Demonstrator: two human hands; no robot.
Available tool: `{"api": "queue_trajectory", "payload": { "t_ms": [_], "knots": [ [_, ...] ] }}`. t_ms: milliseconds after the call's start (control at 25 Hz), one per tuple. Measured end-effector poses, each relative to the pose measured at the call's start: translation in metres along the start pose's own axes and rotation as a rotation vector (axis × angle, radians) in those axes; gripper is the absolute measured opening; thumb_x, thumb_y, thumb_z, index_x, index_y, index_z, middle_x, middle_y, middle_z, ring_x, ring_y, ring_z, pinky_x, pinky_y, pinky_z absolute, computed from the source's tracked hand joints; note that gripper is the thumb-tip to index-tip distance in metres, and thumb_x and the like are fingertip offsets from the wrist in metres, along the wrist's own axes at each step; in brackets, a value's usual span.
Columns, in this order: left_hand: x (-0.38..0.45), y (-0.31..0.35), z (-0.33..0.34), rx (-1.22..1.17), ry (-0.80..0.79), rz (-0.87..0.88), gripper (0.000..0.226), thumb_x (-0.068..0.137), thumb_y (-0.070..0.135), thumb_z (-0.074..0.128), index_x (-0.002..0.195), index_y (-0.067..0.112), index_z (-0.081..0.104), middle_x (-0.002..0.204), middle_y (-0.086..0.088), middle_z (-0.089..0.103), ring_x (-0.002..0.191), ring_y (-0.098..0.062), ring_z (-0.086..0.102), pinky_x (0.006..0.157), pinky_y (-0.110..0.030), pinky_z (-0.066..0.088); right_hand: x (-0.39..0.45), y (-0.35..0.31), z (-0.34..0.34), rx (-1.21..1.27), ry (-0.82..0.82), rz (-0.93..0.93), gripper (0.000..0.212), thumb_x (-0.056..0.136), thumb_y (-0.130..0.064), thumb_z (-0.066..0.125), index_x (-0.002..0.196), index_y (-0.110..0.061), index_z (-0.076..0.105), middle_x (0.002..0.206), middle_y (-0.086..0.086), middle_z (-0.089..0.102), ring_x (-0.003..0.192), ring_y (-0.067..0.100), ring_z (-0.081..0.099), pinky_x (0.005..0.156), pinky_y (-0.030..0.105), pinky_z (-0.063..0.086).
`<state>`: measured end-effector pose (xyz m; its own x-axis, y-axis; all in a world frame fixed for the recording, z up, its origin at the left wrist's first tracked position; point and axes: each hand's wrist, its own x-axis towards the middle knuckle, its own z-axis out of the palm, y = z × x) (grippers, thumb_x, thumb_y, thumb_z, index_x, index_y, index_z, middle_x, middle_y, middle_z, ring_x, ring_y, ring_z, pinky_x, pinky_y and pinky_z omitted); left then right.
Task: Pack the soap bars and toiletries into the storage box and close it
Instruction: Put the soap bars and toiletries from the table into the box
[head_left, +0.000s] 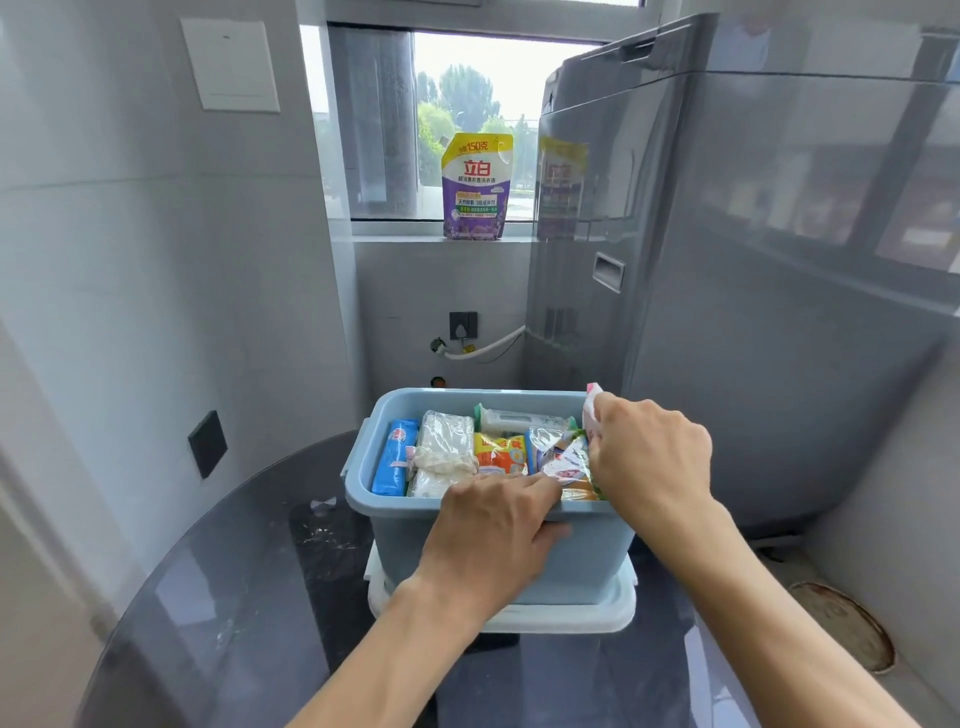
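A light blue storage box (363, 467) stands open on a white lid (571, 616) that lies under it on the dark round table. Inside lie a blue soap bar (396, 457), a clear packet of white items (445, 452), a yellow-orange pack (500, 453), a white tube (514, 419) and more wrapped packs (563, 460). My left hand (493, 525) grips the box's near rim, fingers over the edge and thumb on the outer wall. My right hand (649, 447) holds a pink and white packet (594, 397) at the box's right end, partly inside.
A purple and yellow detergent pouch (475, 187) stands on the window sill behind. A tall grey washing machine (753, 260) rises close to the box's right. Grey walls close in on the left. The glossy dark table (234, 597) reaches left and toward me.
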<state>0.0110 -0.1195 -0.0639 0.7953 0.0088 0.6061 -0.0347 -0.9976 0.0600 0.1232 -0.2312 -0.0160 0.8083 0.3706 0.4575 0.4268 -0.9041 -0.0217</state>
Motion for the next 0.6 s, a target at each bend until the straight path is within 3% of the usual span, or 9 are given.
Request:
{"api": "queue_trajectory", "payload": {
  "t_ms": [200,320,400,480,600],
  "knots": [
    [0.000,0.000,0.002,-0.019,0.010,-0.015,0.025,0.079,0.042,0.073,0.078,0.021,0.059,0.075,0.007,0.066,0.064,-0.020,0.063,0.053,-0.028,0.040,-0.009,0.007,-0.006,0.070,-0.095,-0.051,0.032,0.088,-0.031,0.045,0.117,-0.024,0.058,0.068,-0.003,0.039,0.084,0.026,0.038,0.063,0.035,0.032],
    [0.000,0.001,0.002,-0.024,0.010,-0.019,0.025,0.079,0.042,0.072,0.079,0.021,0.059,0.078,0.006,0.067,0.068,-0.021,0.063,0.054,-0.029,0.041,-0.019,0.018,-0.007,0.069,-0.164,-0.071,0.019,0.089,-0.040,0.042,0.100,-0.027,0.051,0.071,-0.005,0.045,0.095,0.028,0.048,0.068,0.039,0.033],
    [0.001,0.001,0.002,-0.013,0.015,-0.022,0.024,0.080,0.043,0.071,0.081,0.022,0.060,0.081,0.006,0.068,0.072,-0.020,0.064,0.056,-0.029,0.042,-0.024,0.024,-0.007,0.086,-0.265,-0.068,0.028,0.092,-0.048,0.036,0.108,-0.030,0.050,0.095,-0.007,0.057,0.115,0.030,0.047,0.075,0.043,0.036],
    [0.000,0.003,0.002,-0.011,0.013,-0.024,0.024,0.080,0.043,0.071,0.082,0.022,0.060,0.083,0.007,0.068,0.075,-0.018,0.064,0.057,-0.030,0.044,-0.027,0.026,-0.002,0.067,-0.301,-0.109,0.042,0.094,-0.053,0.031,0.127,-0.032,0.046,0.126,-0.014,0.056,0.131,0.028,0.038,0.087,0.049,0.034],
    [-0.001,0.002,0.002,-0.008,0.017,-0.017,0.023,0.077,0.041,0.074,0.082,0.022,0.061,0.081,0.007,0.068,0.075,-0.018,0.063,0.057,-0.030,0.045,-0.021,0.023,0.006,0.035,-0.358,-0.129,0.050,0.094,-0.053,0.027,0.135,-0.029,0.045,0.131,-0.008,0.059,0.133,0.026,0.037,0.098,0.054,0.028]
  ]
}}
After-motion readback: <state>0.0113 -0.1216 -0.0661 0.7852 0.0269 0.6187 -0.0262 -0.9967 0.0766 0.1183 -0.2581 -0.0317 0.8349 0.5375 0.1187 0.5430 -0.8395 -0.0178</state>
